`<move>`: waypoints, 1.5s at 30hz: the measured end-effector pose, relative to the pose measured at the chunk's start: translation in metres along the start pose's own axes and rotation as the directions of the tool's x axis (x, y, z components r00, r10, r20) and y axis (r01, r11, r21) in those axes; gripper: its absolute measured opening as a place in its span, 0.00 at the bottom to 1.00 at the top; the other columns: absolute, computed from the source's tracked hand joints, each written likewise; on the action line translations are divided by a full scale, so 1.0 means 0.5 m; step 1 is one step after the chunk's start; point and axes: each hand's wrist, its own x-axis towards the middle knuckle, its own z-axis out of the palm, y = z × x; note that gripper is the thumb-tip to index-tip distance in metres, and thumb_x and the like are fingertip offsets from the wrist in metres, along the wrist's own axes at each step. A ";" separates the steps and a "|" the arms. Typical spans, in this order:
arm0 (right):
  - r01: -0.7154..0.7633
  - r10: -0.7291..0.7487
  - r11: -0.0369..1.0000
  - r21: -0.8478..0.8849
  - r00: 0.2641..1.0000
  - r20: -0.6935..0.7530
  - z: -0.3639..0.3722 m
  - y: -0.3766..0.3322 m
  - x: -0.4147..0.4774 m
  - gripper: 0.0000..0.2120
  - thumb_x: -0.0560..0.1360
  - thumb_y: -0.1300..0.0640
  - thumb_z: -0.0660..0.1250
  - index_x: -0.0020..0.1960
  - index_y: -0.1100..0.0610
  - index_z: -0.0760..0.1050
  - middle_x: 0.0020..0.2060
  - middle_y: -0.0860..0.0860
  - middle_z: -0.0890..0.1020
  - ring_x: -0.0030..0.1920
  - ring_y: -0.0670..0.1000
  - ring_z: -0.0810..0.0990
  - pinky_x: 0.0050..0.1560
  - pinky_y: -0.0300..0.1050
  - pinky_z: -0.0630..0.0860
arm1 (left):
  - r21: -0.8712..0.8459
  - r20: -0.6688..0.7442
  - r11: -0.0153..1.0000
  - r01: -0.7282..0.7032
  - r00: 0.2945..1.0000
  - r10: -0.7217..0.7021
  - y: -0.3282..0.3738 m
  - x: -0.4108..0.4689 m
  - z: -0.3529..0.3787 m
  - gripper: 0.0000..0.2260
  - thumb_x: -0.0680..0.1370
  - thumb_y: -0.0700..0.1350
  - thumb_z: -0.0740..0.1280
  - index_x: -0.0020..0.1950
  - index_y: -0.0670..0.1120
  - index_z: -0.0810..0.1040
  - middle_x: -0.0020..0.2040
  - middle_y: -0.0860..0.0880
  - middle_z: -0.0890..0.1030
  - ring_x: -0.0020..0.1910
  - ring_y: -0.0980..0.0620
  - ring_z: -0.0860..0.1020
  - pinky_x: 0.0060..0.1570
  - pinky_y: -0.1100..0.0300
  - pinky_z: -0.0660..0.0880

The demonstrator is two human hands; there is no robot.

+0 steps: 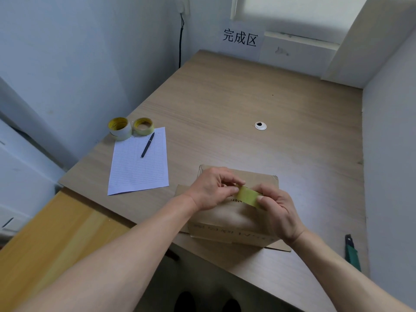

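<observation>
A brown cardboard box (227, 219) lies at the near edge of the wooden desk (258, 102). Over its top, a short strip of yellowish tape (247, 195) is stretched between both hands. My left hand (211, 188) pinches the strip's left end with thumb and fingers. My right hand (278, 210) pinches the right end, its fingers curled over the tape. The box's top face is partly hidden under the hands; dark printed marks show under the strip and along the front side.
Two tape rolls (120, 128) (143, 126) stand at the desk's left edge beside a lined paper sheet (139, 163) with a black pen (148, 145) on it. A cable grommet (260, 125) sits mid-desk. A green-handled cutter (352, 253) lies at the right, near the wall.
</observation>
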 end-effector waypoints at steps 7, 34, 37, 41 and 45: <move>0.039 -0.040 0.998 0.039 0.999 0.029 0.015 -0.023 0.006 0.13 0.67 0.48 0.57 0.41 0.41 0.80 0.47 0.45 0.83 0.51 0.52 0.76 0.50 0.44 0.70 | 0.086 -0.001 0.994 -0.063 0.998 0.063 0.015 0.004 -0.001 0.05 0.71 0.34 0.75 0.45 0.41 0.85 0.44 0.44 0.83 0.42 0.44 0.81 0.46 0.47 0.79; -0.026 0.035 0.989 0.144 0.998 -0.055 0.006 -0.042 0.015 0.11 0.69 0.60 0.57 0.37 0.65 0.75 0.31 0.52 0.72 0.34 0.45 0.68 0.35 0.38 0.64 | 0.114 0.001 0.993 -0.006 1.000 0.006 0.034 -0.007 -0.008 0.12 0.73 0.40 0.75 0.55 0.44 0.79 0.51 0.50 0.80 0.49 0.51 0.80 0.50 0.53 0.79; 0.017 -0.012 0.995 0.094 0.999 -0.047 0.023 -0.039 0.003 0.12 0.73 0.54 0.60 0.44 0.59 0.79 0.35 0.51 0.78 0.38 0.46 0.72 0.39 0.37 0.67 | 0.107 -0.143 0.994 -0.032 0.989 0.047 0.031 -0.014 0.002 0.12 0.70 0.43 0.78 0.51 0.43 0.83 0.50 0.49 0.82 0.48 0.53 0.81 0.47 0.54 0.81; 0.116 -0.118 0.989 -0.089 0.993 -0.020 0.047 -0.019 -0.010 0.17 0.77 0.45 0.58 0.56 0.53 0.79 0.50 0.49 0.80 0.52 0.49 0.77 0.52 0.39 0.71 | 0.062 -0.296 0.996 -0.069 0.951 0.084 0.031 -0.019 0.015 0.06 0.71 0.37 0.77 0.46 0.39 0.85 0.50 0.47 0.83 0.48 0.53 0.82 0.47 0.56 0.82; 0.180 -0.177 0.971 -0.160 0.984 0.031 0.063 -0.011 -0.017 0.13 0.79 0.48 0.58 0.58 0.51 0.75 0.60 0.47 0.77 0.63 0.47 0.74 0.64 0.38 0.69 | 0.152 -0.325 0.979 -0.135 0.929 0.178 0.022 -0.031 0.016 0.01 0.72 0.36 0.74 0.42 0.39 0.84 0.50 0.46 0.83 0.49 0.54 0.82 0.48 0.58 0.82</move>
